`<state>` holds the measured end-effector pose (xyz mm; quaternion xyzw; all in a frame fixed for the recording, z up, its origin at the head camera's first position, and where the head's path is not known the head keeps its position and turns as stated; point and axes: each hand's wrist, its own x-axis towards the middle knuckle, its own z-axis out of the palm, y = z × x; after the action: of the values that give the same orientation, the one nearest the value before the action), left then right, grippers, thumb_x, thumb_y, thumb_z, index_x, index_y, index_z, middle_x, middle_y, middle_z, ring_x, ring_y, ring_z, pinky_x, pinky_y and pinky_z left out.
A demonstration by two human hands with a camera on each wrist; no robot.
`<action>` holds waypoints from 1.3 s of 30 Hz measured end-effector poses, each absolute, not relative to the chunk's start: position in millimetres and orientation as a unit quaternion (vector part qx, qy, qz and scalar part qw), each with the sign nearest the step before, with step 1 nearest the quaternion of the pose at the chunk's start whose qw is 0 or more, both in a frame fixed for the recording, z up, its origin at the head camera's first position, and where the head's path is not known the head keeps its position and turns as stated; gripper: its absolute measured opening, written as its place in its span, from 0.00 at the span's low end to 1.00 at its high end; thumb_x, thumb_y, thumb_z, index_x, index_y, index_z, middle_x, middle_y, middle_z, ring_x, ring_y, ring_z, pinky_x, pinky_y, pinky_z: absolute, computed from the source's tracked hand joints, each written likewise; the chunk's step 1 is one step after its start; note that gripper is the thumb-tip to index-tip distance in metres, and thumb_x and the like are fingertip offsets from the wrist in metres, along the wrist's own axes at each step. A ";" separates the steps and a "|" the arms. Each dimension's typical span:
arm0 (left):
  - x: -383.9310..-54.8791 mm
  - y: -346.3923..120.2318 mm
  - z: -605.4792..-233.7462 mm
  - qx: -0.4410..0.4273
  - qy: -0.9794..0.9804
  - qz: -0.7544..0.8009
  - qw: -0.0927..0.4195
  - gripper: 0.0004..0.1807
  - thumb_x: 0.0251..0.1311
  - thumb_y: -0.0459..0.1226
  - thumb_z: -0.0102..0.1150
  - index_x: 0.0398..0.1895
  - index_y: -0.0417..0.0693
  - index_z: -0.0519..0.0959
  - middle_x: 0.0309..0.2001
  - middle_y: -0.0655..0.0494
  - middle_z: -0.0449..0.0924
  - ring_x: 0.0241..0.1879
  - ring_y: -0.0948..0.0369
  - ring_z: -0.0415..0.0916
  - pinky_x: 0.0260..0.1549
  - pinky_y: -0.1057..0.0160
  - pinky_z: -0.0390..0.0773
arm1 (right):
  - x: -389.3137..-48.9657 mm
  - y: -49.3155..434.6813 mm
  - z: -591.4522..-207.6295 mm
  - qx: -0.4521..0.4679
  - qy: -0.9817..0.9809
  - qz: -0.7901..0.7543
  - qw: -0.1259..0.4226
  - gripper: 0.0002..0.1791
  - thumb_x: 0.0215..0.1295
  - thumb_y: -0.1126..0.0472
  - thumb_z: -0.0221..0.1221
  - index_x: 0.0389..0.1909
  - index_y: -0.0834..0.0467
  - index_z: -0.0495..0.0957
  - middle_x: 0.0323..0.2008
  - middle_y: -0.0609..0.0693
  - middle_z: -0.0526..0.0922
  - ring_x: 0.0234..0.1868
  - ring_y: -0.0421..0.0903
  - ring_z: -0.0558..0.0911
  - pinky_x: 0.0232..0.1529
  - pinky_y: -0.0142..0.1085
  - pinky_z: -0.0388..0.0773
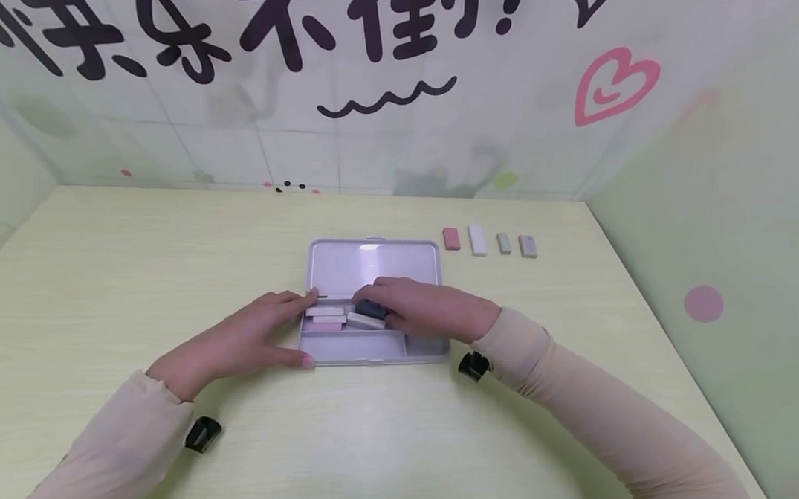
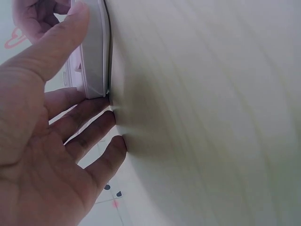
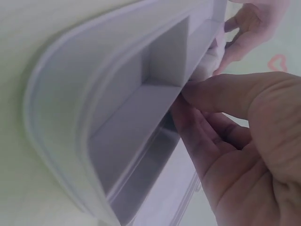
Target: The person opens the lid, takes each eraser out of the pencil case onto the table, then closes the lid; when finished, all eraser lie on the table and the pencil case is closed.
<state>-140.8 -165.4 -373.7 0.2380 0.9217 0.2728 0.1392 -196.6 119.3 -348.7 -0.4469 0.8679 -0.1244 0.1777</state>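
A pale lilac plastic pencil case [image 1: 353, 347] lies open on the table, its lid [image 1: 400, 260] laid back toward the wall. White and pink block erasers [image 1: 327, 320] sit in its left compartment. Beside them a white eraser [image 1: 365, 322] lies at a slant. My right hand [image 1: 429, 305] pinches a dark grey eraser [image 1: 371, 309] over the same compartment; its fingertips are partly hidden in the right wrist view. With spread fingers, my left hand [image 1: 243, 338] touches the case's left side, the thumb [image 2: 70, 28] resting at the front corner.
Right of the lid, a pink eraser [image 1: 451, 239], a white eraser [image 1: 477, 241] and two greyish erasers [image 1: 528, 246] stand in a row on the table [image 1: 354, 437]. A printed wall [image 1: 395, 145] closes off the back, and another wall [image 1: 742, 264] bounds the right side.
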 end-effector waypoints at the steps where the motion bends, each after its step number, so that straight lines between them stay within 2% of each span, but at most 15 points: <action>1: -140.9 -165.1 -373.9 0.237 0.922 0.273 0.140 0.54 0.57 0.53 0.76 0.81 0.41 0.60 0.73 0.37 0.72 0.72 0.36 0.68 0.71 0.33 0.68 | -196.4 119.4 -348.7 -0.446 0.869 -0.120 0.178 0.24 0.75 0.69 0.56 0.70 0.53 0.72 0.54 0.51 0.83 0.50 0.46 0.80 0.59 0.39 0.81; 12: -140.9 -164.2 -374.0 0.234 0.922 0.273 0.144 0.55 0.57 0.54 0.76 0.82 0.41 0.59 0.74 0.37 0.70 0.73 0.36 0.67 0.71 0.33 0.69 | -198.2 119.6 -348.4 -0.455 0.872 -0.082 0.160 0.22 0.76 0.66 0.58 0.67 0.52 0.73 0.54 0.50 0.83 0.50 0.45 0.81 0.59 0.38 0.82; 24: -140.9 -163.7 -375.1 0.233 0.922 0.274 0.142 0.55 0.57 0.54 0.76 0.82 0.42 0.60 0.74 0.36 0.70 0.73 0.35 0.66 0.71 0.32 0.68 | -198.2 121.5 -349.1 -0.446 0.875 -0.102 0.157 0.21 0.73 0.66 0.63 0.65 0.55 0.74 0.53 0.52 0.85 0.50 0.46 0.82 0.59 0.40 0.83; 31: -142.0 -162.8 -375.2 0.239 0.921 0.273 0.141 0.55 0.57 0.54 0.76 0.82 0.42 0.59 0.74 0.36 0.69 0.73 0.35 0.66 0.71 0.32 0.68 | -197.3 125.5 -349.9 -0.454 0.872 -0.120 0.139 0.15 0.74 0.68 0.61 0.58 0.55 0.74 0.43 0.49 0.83 0.42 0.43 0.80 0.48 0.34 0.81; 39: -142.2 -164.1 -377.1 0.243 0.920 0.275 0.134 0.55 0.57 0.54 0.76 0.82 0.41 0.60 0.74 0.35 0.70 0.72 0.35 0.67 0.70 0.32 0.68 | -196.0 129.1 -351.8 -0.455 0.870 -0.134 0.136 0.14 0.75 0.67 0.59 0.58 0.55 0.74 0.40 0.47 0.82 0.39 0.43 0.79 0.45 0.32 0.79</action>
<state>-142.2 -164.1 -377.1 0.2432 0.9203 0.2754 0.1345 -196.0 129.1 -351.8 -0.4554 0.8696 -0.1338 0.1359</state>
